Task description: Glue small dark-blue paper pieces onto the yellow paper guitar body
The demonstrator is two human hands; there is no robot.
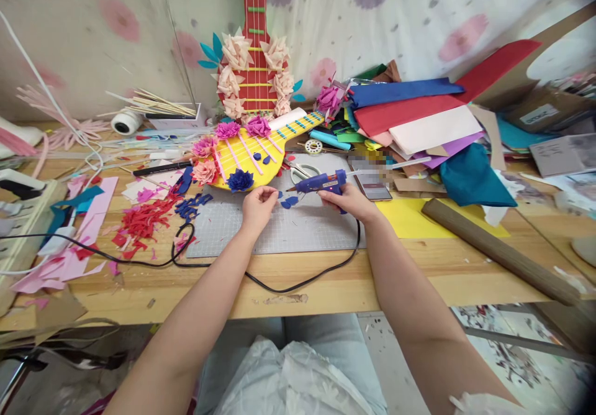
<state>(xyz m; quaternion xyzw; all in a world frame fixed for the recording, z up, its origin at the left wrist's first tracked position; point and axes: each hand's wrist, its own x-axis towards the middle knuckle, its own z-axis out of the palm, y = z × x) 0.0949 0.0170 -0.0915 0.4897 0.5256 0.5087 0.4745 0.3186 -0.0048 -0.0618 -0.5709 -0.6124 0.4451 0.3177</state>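
Observation:
My right hand point(347, 202) is wrapped round a blue hot glue gun point(321, 182), its nozzle pointing left and a glue stick point(363, 171) showing at its back. Just left of the nozzle, my left hand point(259, 209) pinches a small blue paper petal point(280, 195) at its fingertips. More blue petals point(289, 202) lie on the grey cutting mat point(316, 232) below the nozzle. Behind my left hand rests a yellow paper guitar point(242, 157) with pink flowers point(228, 130) and a dark blue flower point(240, 180).
A red guitar point(256, 73) with cream flowers stands against the wall. Scissors point(302, 171) lie behind the glue gun. Red paper scraps point(146, 217) are at left, folded coloured sheets point(410, 114) at right. A black cord point(284, 291) loops across the table front. A brown roll point(498, 250) lies right.

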